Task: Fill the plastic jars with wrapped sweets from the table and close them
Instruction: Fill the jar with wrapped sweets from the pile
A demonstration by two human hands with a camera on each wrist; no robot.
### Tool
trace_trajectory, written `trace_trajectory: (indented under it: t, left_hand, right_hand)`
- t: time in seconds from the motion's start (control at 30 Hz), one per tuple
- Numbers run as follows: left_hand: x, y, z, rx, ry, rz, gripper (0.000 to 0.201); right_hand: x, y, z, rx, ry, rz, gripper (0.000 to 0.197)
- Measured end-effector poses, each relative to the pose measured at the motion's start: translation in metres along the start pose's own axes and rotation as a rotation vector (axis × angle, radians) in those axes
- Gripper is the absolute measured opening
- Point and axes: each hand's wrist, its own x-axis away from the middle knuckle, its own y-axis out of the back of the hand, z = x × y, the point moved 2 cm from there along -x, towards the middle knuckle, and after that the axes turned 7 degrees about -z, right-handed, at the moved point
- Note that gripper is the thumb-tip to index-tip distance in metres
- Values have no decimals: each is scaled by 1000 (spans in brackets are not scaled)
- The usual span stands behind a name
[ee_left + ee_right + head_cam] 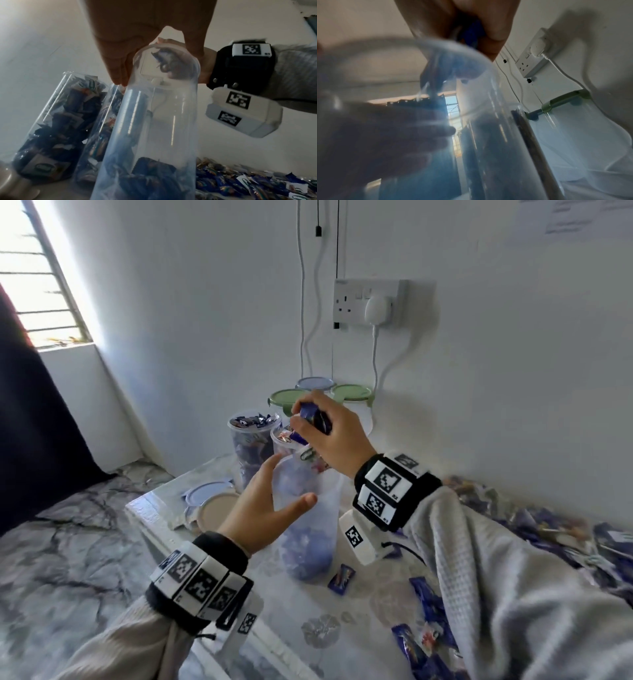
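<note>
Your right hand (330, 436) clutches sweets (313, 416) over the near jar (308, 529), part filled; your left hand (265, 505), fingers straight, steadies it. Far jars (251, 440) look full but lidless; lids (209, 501) lie left.

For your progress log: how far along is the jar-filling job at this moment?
Done: two open jars behind look full of sweets; none is lidded. In hand: the left hand steadies the front jar, filled only at the bottom, while the right hand holds blue sweets over it. Left: the sweet pile, and two loose lids.
</note>
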Motion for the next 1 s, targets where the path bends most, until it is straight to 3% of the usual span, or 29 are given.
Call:
trace_trajectory:
  t: [0.13, 0.37, 0.53, 0.7, 0.83, 0.9, 1.0]
  left_hand:
    - [1, -4, 6, 111, 47, -30, 78]
    - [0, -9, 8, 224, 53, -32, 89]
    - [2, -9, 10, 236, 71, -35, 87]
    - [0, -7, 11, 171, 90, -42, 85]
    - [-2, -4, 8, -28, 88, -64, 90]
    - [-1, -5, 1, -127, -4, -141, 84]
    - [15, -10, -26, -66, -284, -359, 49]
  right_hand:
    - [13, -12, -10, -11, 61, -10, 14]
    - [20, -9, -12, -56, 17, 24, 11]
    - [20, -8, -13, -46, -49, 167, 8]
    - [24, 3, -12, -51, -159, 286, 38]
    - [34, 23, -6, -42, -205, 303, 42]
    - [42, 41, -6, -62, -231, 292, 35]
    - [62, 77, -11, 17, -273, 255, 20]
